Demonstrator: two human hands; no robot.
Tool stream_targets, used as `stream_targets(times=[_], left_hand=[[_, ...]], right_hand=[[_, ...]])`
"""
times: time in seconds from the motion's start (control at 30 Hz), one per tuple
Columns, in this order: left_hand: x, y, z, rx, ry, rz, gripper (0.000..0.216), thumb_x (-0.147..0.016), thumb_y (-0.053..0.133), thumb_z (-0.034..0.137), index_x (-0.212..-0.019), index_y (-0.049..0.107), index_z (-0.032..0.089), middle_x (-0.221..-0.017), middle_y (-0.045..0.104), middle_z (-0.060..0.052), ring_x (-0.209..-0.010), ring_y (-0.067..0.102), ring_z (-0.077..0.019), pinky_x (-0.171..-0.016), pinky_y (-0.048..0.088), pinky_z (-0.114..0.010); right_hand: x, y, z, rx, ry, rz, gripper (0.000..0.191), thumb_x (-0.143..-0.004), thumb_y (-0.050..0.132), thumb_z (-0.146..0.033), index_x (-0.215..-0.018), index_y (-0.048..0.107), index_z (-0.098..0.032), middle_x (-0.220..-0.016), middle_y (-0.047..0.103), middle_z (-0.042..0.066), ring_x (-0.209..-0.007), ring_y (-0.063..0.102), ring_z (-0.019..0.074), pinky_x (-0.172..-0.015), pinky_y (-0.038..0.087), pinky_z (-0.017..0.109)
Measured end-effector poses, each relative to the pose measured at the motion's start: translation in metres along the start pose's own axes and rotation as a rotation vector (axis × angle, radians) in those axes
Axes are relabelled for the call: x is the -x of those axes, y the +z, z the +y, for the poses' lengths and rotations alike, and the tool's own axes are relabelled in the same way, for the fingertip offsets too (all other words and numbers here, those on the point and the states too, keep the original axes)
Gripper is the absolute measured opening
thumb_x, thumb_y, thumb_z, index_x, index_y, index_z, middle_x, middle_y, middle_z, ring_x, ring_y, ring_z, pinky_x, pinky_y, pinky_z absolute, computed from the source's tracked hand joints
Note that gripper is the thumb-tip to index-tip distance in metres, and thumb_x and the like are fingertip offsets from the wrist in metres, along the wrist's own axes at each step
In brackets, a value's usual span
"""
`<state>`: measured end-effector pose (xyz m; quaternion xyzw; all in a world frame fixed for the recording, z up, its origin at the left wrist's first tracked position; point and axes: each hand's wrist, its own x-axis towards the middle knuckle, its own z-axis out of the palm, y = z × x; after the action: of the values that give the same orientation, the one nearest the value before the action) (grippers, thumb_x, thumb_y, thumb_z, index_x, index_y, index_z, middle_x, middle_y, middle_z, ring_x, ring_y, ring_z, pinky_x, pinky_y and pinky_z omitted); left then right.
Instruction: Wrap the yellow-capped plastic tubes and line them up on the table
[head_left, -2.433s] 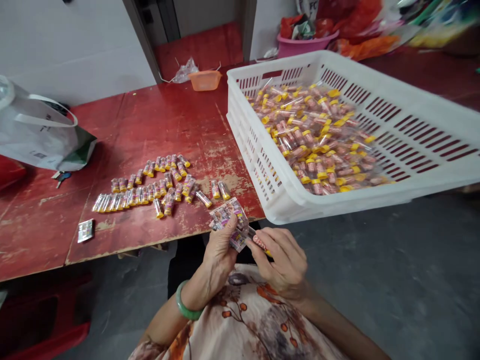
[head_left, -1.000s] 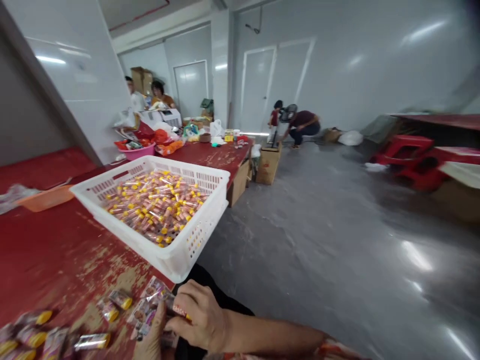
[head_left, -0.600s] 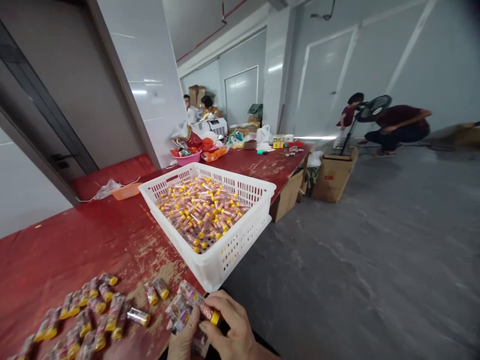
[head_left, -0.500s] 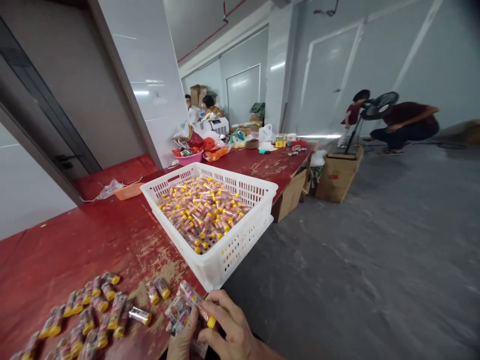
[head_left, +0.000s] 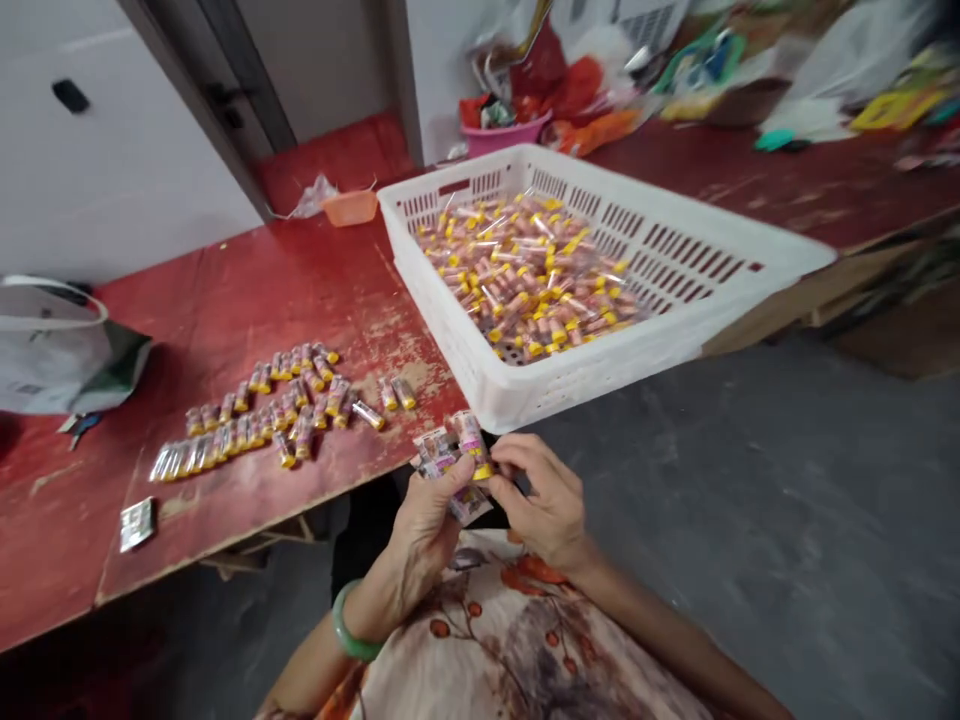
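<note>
My left hand (head_left: 431,510), with a green bangle on its wrist, is closed on several printed plastic packets (head_left: 436,450) just off the table edge. Under its thumb is a small yellow-capped tube (head_left: 472,440) in a printed wrapper. My right hand (head_left: 544,495) pinches at the yellow end of that tube; its exact fingertip contact is partly hidden. Left of my hands, several wrapped yellow-capped tubes (head_left: 247,430) lie in rough rows on the red table (head_left: 300,285). Beyond my hands a white plastic crate (head_left: 487,375) holds many clear, pink-filled tubes with yellow caps (head_left: 525,265).
A stack of flat packets (head_left: 137,524) lies near the table's front edge. At the left are a white and green bag (head_left: 67,350) and keys (head_left: 81,428). An orange tray (head_left: 351,208) and a full pink basin (head_left: 506,135) stand farther back. Grey floor (head_left: 750,500) extends to the right.
The view has tilted down and swung left, bringing my lap, the bag and the flat packets into sight. Both hands still hold the tube and packets together.
</note>
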<state>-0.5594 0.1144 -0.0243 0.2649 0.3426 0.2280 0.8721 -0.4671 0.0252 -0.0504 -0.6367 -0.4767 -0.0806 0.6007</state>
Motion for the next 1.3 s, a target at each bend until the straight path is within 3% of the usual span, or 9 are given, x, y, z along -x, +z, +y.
stream_targets(times=[0.17, 0.33, 0.53, 0.7, 0.8, 1.07, 1.2, 1.3], left_hand=[[0.000, -0.006, -0.003, 0.021, 0.029, 0.026, 0.036, -0.059, 0.083, 0.017, -0.091, 0.067, 0.015, -0.082, 0.069, -0.002, -0.070, 0.062, -0.0116, -0.072, 0.050, -0.025], [-0.007, -0.015, -0.006, 0.045, 0.002, 0.103, 0.038, -0.056, 0.085, 0.020, -0.089, 0.066, 0.013, -0.079, 0.069, -0.002, -0.066, 0.062, -0.0116, -0.068, 0.050, -0.025], [-0.011, -0.020, 0.004, 0.095, -0.083, 0.101, 0.044, -0.053, 0.086, 0.020, -0.093, 0.067, 0.013, -0.075, 0.069, -0.002, -0.062, 0.061, -0.0127, -0.062, 0.051, -0.026], [-0.013, -0.020, 0.007, 0.122, -0.039, 0.116, 0.040, -0.053, 0.086, 0.017, -0.088, 0.067, 0.013, -0.078, 0.070, -0.002, -0.065, 0.062, -0.0121, -0.067, 0.050, -0.025], [-0.013, -0.023, 0.006, 0.128, -0.032, 0.144, 0.036, -0.053, 0.086, 0.019, -0.084, 0.068, 0.013, -0.078, 0.070, -0.003, -0.066, 0.063, -0.0126, -0.070, 0.050, -0.026], [-0.015, -0.030, 0.004, 0.129, -0.006, 0.154, 0.034, -0.055, 0.085, 0.020, -0.083, 0.068, 0.012, -0.079, 0.070, -0.003, -0.067, 0.064, -0.0127, -0.072, 0.051, -0.026], [-0.026, -0.040, 0.021, 0.076, 0.069, 0.143, 0.039, -0.056, 0.085, 0.024, -0.088, 0.066, 0.012, -0.084, 0.070, -0.005, -0.068, 0.065, -0.0140, -0.069, 0.054, -0.027], [-0.051, -0.061, 0.051, -0.054, 0.131, 0.256, 0.041, -0.053, 0.086, 0.029, -0.083, 0.064, 0.012, -0.074, 0.070, -0.004, -0.058, 0.065, -0.0143, -0.056, 0.055, -0.025]], right_hand=[[0.001, 0.012, 0.000, -0.024, -0.020, -0.023, 0.020, -0.082, 0.052, -0.004, -0.094, 0.059, -0.018, -0.090, 0.062, 0.006, -0.082, 0.061, 0.0144, -0.071, 0.053, 0.027], [-0.001, 0.022, 0.008, -0.046, 0.003, -0.022, 0.018, -0.083, 0.052, -0.005, -0.091, 0.062, -0.018, -0.088, 0.064, 0.007, -0.082, 0.063, 0.0152, -0.072, 0.055, 0.029], [-0.010, 0.021, 0.011, -0.101, 0.127, -0.206, 0.011, -0.082, 0.057, -0.010, -0.086, 0.063, -0.017, -0.086, 0.065, 0.004, -0.063, 0.059, 0.0092, -0.056, 0.051, 0.021], [-0.010, 0.029, 0.010, 0.049, -0.071, -0.123, 0.020, -0.079, 0.058, -0.003, -0.093, 0.062, -0.017, -0.091, 0.066, 0.007, -0.080, 0.065, 0.0144, -0.071, 0.057, 0.026], [-0.005, 0.035, 0.012, 0.124, -0.162, -0.082, 0.024, -0.077, 0.059, 0.001, -0.093, 0.061, -0.016, -0.087, 0.067, 0.008, -0.082, 0.066, 0.0163, -0.072, 0.058, 0.028], [-0.003, 0.050, 0.019, 0.106, -0.130, -0.116, 0.020, -0.079, 0.057, -0.001, -0.091, 0.061, -0.016, -0.089, 0.067, 0.008, -0.081, 0.066, 0.0154, -0.072, 0.058, 0.027], [-0.023, 0.027, -0.003, 0.146, -0.142, -0.321, 0.021, -0.084, 0.056, -0.009, -0.103, 0.061, -0.017, -0.097, 0.067, 0.008, -0.089, 0.066, 0.0174, -0.077, 0.057, 0.029], [-0.071, -0.013, -0.014, 0.301, -0.304, -0.375, 0.022, -0.082, 0.061, -0.011, -0.101, 0.065, -0.019, -0.097, 0.070, 0.005, -0.086, 0.067, 0.0166, -0.076, 0.056, 0.028]])
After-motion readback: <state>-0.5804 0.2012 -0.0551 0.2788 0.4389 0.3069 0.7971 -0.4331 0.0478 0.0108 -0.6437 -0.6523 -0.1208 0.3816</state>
